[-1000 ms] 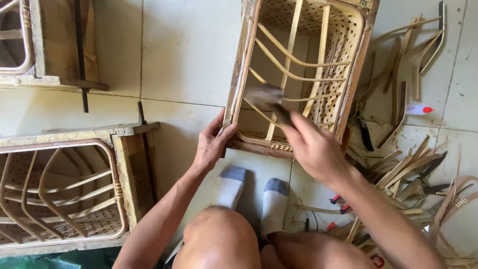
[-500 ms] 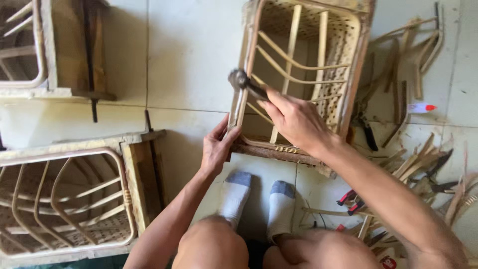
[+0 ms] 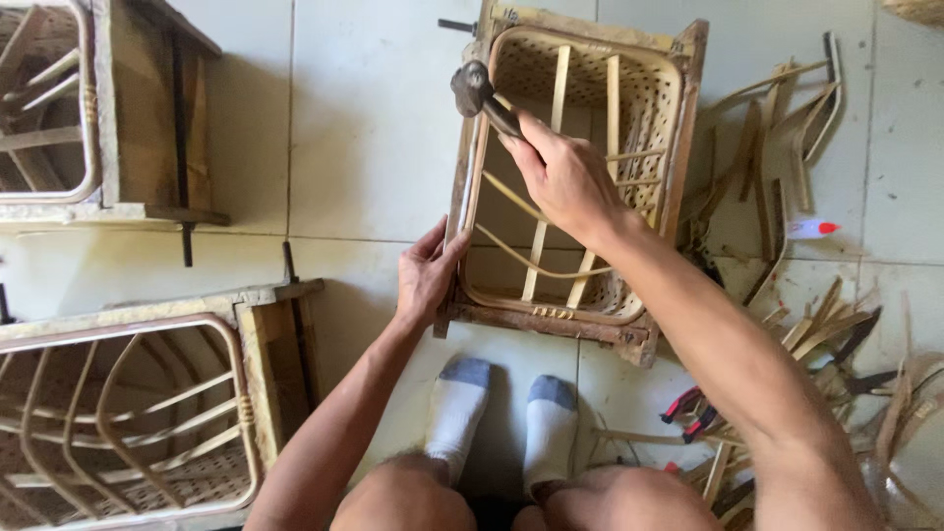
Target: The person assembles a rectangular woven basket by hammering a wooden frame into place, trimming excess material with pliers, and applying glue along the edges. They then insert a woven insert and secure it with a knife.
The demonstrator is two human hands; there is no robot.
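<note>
hammer [image 3: 479, 93] over rattan frame [image 3: 575, 177] — raised

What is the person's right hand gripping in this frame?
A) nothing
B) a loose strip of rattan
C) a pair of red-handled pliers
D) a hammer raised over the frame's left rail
D: the right hand grips a hammer by its handle, head up over the wooden rattan frame, while the left hand steadies that frame's left edge.

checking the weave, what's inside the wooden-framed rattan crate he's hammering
Inside the wooden-framed rattan crate: pale upright slats, curved cane strips and a woven lattice wall. The right hand with the dark hammer covers the middle.
</note>
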